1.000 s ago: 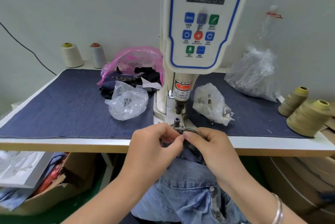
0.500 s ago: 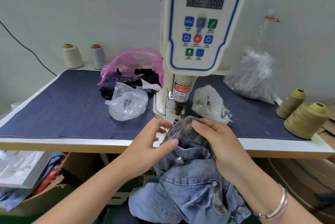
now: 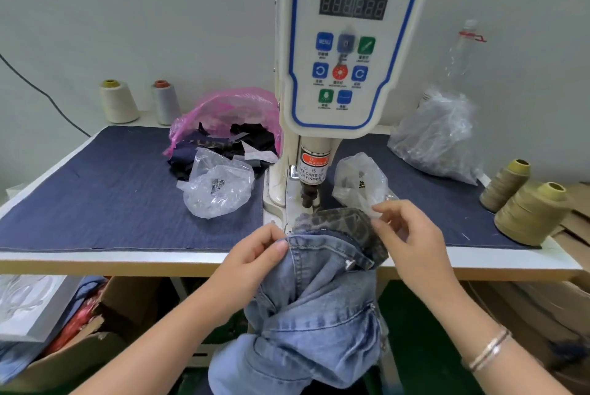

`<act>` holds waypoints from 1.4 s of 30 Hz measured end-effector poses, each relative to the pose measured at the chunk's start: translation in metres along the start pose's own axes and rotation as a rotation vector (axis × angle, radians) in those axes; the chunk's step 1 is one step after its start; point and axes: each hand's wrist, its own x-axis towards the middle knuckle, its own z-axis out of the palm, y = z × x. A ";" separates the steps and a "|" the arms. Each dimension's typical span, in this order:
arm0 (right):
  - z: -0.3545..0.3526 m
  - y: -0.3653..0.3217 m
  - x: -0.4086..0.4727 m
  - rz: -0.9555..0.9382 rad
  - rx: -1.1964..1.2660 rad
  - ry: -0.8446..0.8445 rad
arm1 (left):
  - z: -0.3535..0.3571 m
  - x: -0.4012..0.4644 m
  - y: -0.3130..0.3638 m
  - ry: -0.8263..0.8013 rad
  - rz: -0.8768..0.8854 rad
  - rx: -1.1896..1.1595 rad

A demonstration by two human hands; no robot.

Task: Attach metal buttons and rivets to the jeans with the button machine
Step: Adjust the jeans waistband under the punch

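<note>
The white servo button machine (image 3: 348, 43) stands at the middle of the table, its punch (image 3: 308, 195) just above the fabric. Light blue jeans (image 3: 314, 308) hang from the table's front edge, the waistband folded over so its patterned lining (image 3: 338, 222) lies under the punch. A metal button (image 3: 349, 265) sits on the waistband. My left hand (image 3: 252, 257) pinches the waistband's left end. My right hand (image 3: 412, 238) holds the lining's right edge with thumb and fingertips, the other fingers loosely spread.
Clear bags of metal parts lie left (image 3: 217, 187) and right (image 3: 360, 183) of the machine. A pink bag of dark scraps (image 3: 230, 120) and a large clear bag (image 3: 437, 136) sit behind. Thread cones (image 3: 530, 212) stand at right, two spools (image 3: 118, 102) at back left.
The jeans were lifted up and spread over the machine base. My hands moved apart, the left staying at the waistband's left end and the right sliding to the lining's right edge.
</note>
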 end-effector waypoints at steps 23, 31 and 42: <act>0.001 -0.054 0.009 -0.007 0.394 -0.262 | 0.014 0.024 0.081 -0.008 0.148 0.178; -0.011 -0.043 0.010 0.080 1.177 -0.326 | -0.028 0.010 0.019 -0.208 0.014 0.158; -0.020 -0.019 0.027 0.118 1.154 -0.087 | 0.002 -0.009 0.003 -0.215 -0.143 0.071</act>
